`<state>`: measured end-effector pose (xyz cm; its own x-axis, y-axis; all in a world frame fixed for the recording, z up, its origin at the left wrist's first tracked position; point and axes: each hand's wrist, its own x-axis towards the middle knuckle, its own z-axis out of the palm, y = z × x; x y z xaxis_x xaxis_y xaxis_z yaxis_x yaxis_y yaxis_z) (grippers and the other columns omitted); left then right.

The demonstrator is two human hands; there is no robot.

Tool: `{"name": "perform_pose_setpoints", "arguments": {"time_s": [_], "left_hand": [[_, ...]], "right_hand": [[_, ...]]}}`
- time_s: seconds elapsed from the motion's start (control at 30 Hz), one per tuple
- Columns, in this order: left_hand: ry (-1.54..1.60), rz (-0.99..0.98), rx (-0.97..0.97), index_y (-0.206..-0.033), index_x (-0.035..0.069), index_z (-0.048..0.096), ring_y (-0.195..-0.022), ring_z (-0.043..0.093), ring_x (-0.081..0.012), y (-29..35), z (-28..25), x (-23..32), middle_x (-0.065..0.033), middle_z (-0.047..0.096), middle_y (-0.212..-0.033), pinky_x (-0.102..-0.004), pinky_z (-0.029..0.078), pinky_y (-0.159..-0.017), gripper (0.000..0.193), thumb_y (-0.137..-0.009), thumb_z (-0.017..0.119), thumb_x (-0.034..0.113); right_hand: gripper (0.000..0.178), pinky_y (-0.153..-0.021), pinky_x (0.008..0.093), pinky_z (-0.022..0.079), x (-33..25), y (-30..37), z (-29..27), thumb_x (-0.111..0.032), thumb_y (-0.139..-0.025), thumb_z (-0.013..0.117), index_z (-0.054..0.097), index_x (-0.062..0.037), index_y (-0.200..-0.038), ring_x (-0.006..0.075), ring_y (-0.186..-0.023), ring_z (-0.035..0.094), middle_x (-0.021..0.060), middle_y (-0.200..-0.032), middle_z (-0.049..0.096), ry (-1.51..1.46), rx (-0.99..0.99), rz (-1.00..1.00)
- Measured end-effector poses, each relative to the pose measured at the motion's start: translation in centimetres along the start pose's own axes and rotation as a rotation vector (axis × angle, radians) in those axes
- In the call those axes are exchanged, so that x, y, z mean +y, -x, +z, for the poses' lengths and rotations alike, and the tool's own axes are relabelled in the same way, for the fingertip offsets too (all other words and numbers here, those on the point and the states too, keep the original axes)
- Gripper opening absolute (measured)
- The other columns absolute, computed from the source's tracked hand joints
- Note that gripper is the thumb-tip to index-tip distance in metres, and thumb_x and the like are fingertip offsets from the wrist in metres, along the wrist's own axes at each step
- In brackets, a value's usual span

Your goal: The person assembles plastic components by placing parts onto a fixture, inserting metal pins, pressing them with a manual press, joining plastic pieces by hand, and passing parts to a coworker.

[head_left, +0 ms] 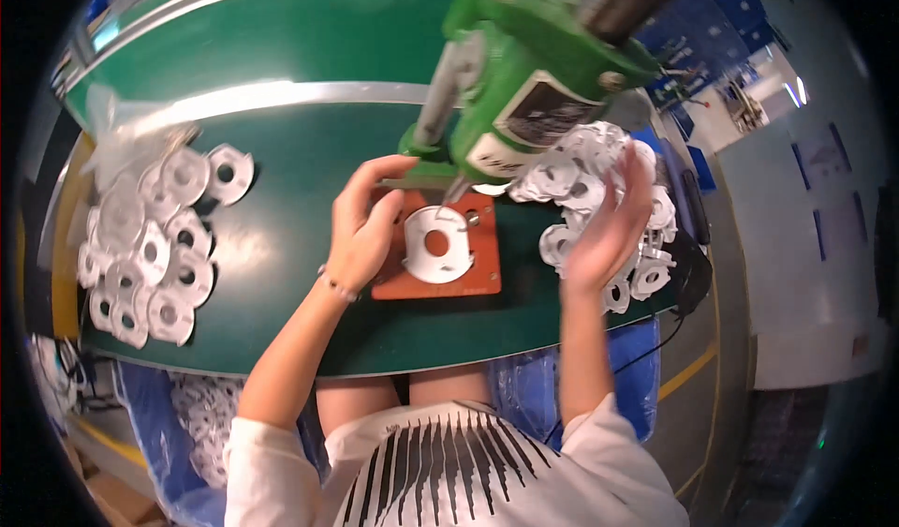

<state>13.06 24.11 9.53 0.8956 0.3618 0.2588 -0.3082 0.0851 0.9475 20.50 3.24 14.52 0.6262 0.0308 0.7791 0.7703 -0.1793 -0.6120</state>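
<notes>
The left hand (360,231) has thumb and fingers apart, clamped on nothing I can see, at the left edge of the orange block (483,276). The right hand (611,237), blurred, is over or beside the right-hand heap of white parts (582,192); I can't tell whether it grips one. From here, the white disc (435,271) lies flat on the block, its hole showing orange. I'd judge it light, stiff and rather slick, its thin edge tabs easiest to break; its outer rim looks the best hold, fingers opposed. Beyond rises the green press (534,21).
</notes>
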Motion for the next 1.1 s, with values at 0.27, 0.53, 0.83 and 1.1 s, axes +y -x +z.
{"name": "perform_pose_setpoints", "arguments": {"time_s": [0.27, 0.53, 0.83, 1.1], "left_hand": [[0.037, -0.125, -0.251, -0.102, -0.002, 0.054, -0.084, 0.054, -0.0089, -0.3, -0.6, -0.4, -0.0046, 0.057, -0.093, -0.0230, 0.044, -0.080, 0.030, -0.073, 0.048, -0.004], [-0.071, -0.048, -0.333, -0.112, -0.001, 0.048, -0.088, 0.054, -0.0091, -0.3, 0.2, 0.3, -0.0066, 0.058, -0.099, -0.0234, 0.046, -0.079, 0.041, -0.071, 0.054, -0.005], [-0.091, -0.054, -0.237, -0.110, -0.001, 0.049, -0.087, 0.056, -0.0105, -0.3, -0.7, -0.4, -0.0071, 0.058, -0.097, -0.0239, 0.047, -0.078, 0.040, -0.071, 0.053, -0.006], [-0.048, -0.052, -0.181, -0.106, -0.003, 0.051, -0.081, 0.060, -0.0146, -0.3, -0.5, -0.6, -0.0107, 0.061, -0.093, -0.0260, 0.048, -0.077, 0.039, -0.067, 0.051, -0.003]], "right_hand": [[0.023, -0.078, 0.0291, 0.044, 2.4, -9.8, 4.0, -0.016, -0.089, 0.036, 0.047, 0.0014, -0.099, 0.0196, -0.087, 0.051, 0.0104, -0.094, 0.053, -0.596, -0.308, 0.587], [0.039, -0.075, 0.0312, 0.046, -1.8, -29.0, 5.9, -0.028, -0.087, 0.050, 0.047, 0.0030, -0.110, 0.0211, -0.083, 0.055, 0.0121, -0.096, 0.057, -0.445, -0.225, 0.929], [0.023, -0.041, 0.0217, 0.022, -10.4, -29.9, 2.1, -0.022, -0.091, 0.043, 0.047, 0.0000, -0.088, 0.0076, -0.046, 0.026, -0.0015, -0.056, 0.027, -0.659, -0.633, 0.407], [0.041, -0.028, 0.0244, 0.011, -17.3, -19.3, -1.2, -0.046, -0.087, 0.046, 0.038, -0.0138, -0.063, 0.0074, -0.032, 0.015, -0.0038, -0.045, 0.022, -0.530, -0.231, -0.194]]}}
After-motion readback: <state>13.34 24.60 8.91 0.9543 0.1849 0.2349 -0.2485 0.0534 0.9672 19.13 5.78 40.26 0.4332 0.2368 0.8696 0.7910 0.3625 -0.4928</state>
